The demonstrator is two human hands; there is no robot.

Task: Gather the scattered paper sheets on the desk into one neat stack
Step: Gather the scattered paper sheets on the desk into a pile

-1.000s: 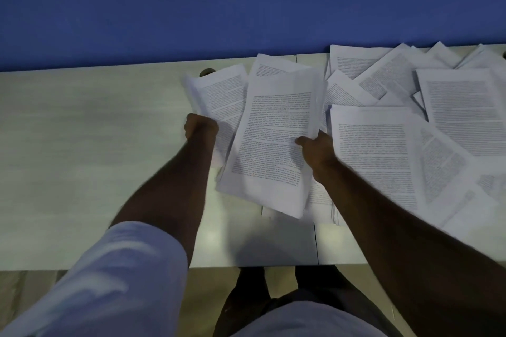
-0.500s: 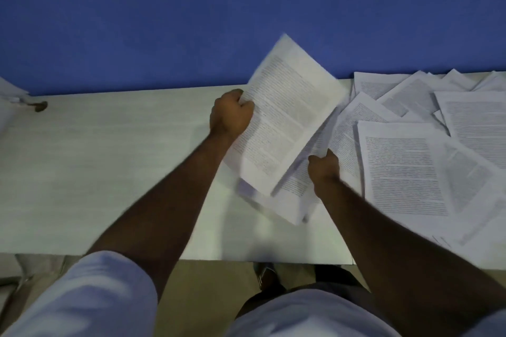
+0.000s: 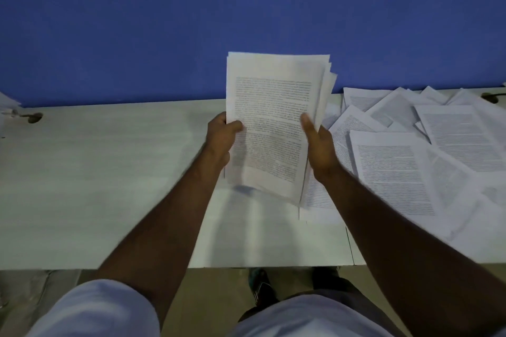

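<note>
Both arms out fwd, forearms bare. Left hand [image 3: 221,137] & right hand [image 3: 319,142] each grip, thumbs on top, wrists raised.

The room is dim and the picture looks bluish. The pale wooden desk [image 3: 109,186] has a soft shine near its front. A faint shadow lies under the held bunch of white printed paper sheets [image 3: 271,128]. Its letters are blurry. The edges bend.
</note>
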